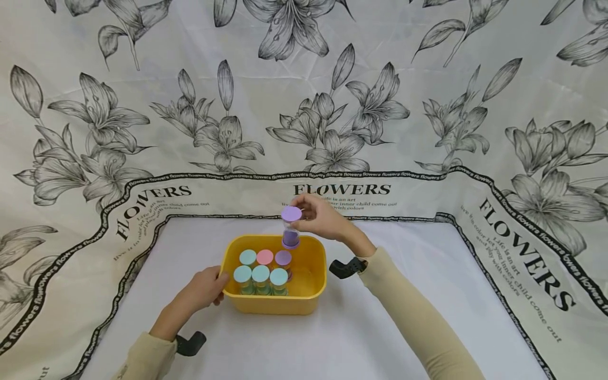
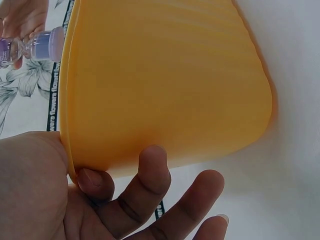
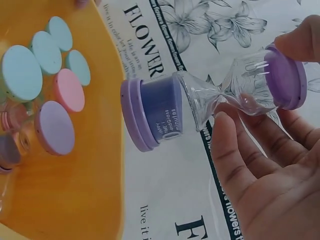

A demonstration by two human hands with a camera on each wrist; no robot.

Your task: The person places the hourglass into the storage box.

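Note:
A yellow plastic tub (image 1: pixel 311 295) stands on the white table, holding several sand timers (image 1: pixel 261 274) with teal, pink and purple caps. My right hand (image 1: pixel 319 216) pinches a purple sand timer (image 1: pixel 291 228) by its top cap, upright over the tub's far rim. The right wrist view shows that purple sand timer (image 3: pixel 210 100) with purple sand in its lower bulb, beside the tub's (image 3: pixel 75 190) capped timers. My left hand (image 1: pixel 205 287) grips the tub's left rim; in the left wrist view the fingers (image 2: pixel 150 185) curl under the tub's outer wall (image 2: pixel 165 80).
A floral cloth printed with FLOWERS (image 1: pixel 342 189) covers the table's back and sides and rises as a backdrop. White table surface (image 1: pixel 418 264) spreads around the tub. Black wrist camera mounts (image 1: pixel 347 268) sit on both forearms.

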